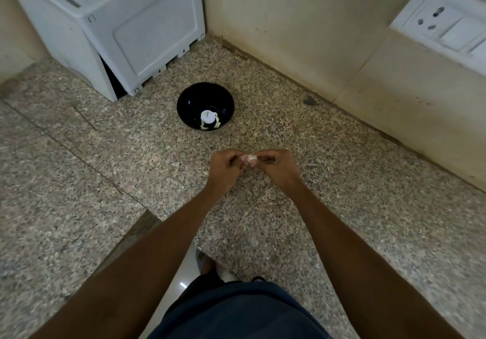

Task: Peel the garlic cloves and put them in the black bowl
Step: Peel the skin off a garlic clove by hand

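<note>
A black bowl (205, 106) stands on the speckled granite counter (79, 170), holding a few pale peeled garlic cloves (210, 123) at its bottom beside a bright round reflection. Nearer to me, above the counter, my left hand (223, 170) and my right hand (276, 167) meet fingertip to fingertip. Between them they pinch one small garlic clove (251, 157) with pale papery skin. Most of the clove is hidden by the fingers.
A white appliance (126, 28) stands at the back left, close to the bowl. A cream tiled wall (315, 36) borders the counter at the back and right, with a white socket and switch plate (444, 23). The counter's front edge runs near my body.
</note>
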